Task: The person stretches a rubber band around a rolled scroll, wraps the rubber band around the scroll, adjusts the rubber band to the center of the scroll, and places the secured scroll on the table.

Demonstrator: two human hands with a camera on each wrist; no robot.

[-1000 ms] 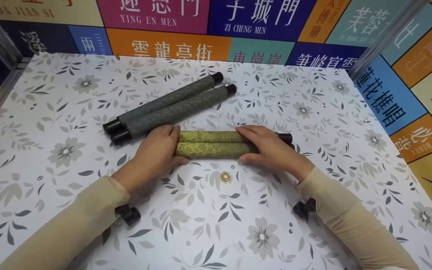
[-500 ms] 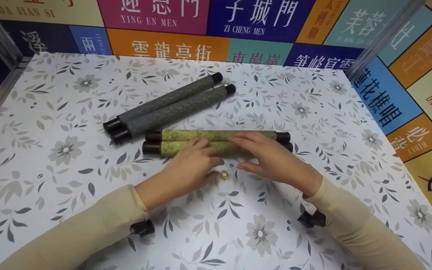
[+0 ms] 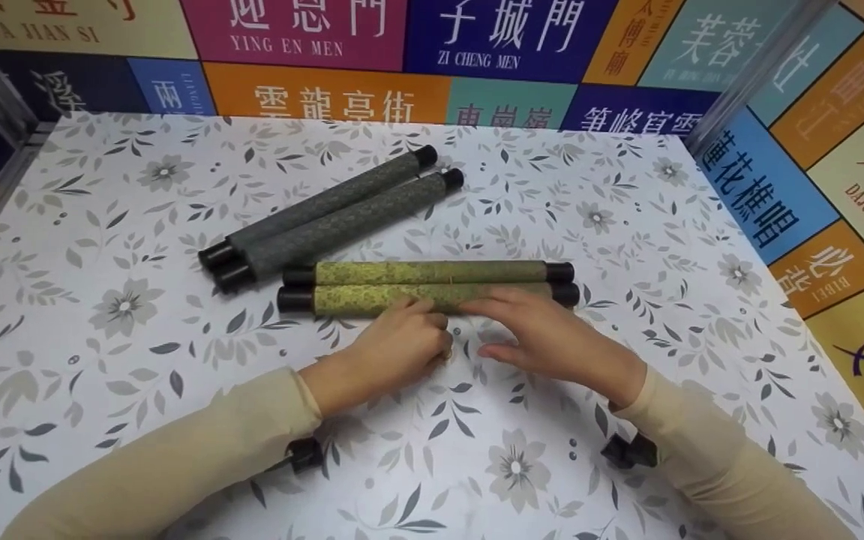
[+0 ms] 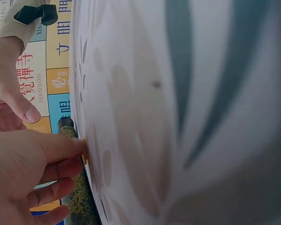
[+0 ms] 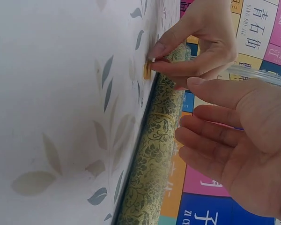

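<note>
Thin yellow band [image 5: 163, 115] already across paired yellow-green patterned rolls [image 3: 402, 291]; left hand [image 3: 387, 354] pinching small yellow ring [image 5: 147, 70], not yet on; right hand [image 3: 563, 337] relaxed, empty

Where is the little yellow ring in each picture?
Head: the yellow ring is just below the middle, barely showing at the left hand's fingertips.
Left wrist: the yellow ring is left of centre, a bit below halfway, partly hidden by the fingertips.
Right wrist: the yellow ring is in the upper middle.
Shared landmark: the left hand, right at the ring every time.
</note>
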